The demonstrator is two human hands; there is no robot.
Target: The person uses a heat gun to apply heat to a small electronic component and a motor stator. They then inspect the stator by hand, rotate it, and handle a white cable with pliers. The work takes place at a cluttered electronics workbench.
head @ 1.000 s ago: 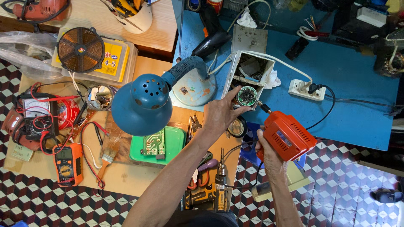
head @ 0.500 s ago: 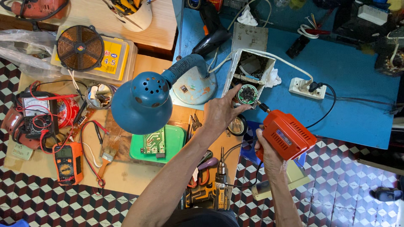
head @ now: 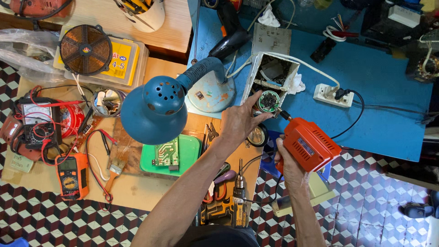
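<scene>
My left hand [head: 238,122] pinches a small round circuit board [head: 268,101] at the open end of a white plastic casing [head: 270,77] on the blue table. My right hand [head: 287,168] grips an orange soldering gun [head: 309,144], its thin tip touching the right edge of the round board. The gun's black cord runs up to a white power strip [head: 328,95]. A blue desk lamp [head: 155,110] hangs over the wooden bench just left of my left hand.
On the wooden bench lie a green tray with a circuit board [head: 170,154], an orange multimeter [head: 71,175], a brush [head: 114,168], pliers and screwdrivers [head: 218,179]. A copper coil [head: 85,43] rests on a yellow box. An analogue meter with red leads [head: 36,121] sits far left.
Both hands stay nearly still on the round board and the soldering gun; the view has shifted only slightly.
</scene>
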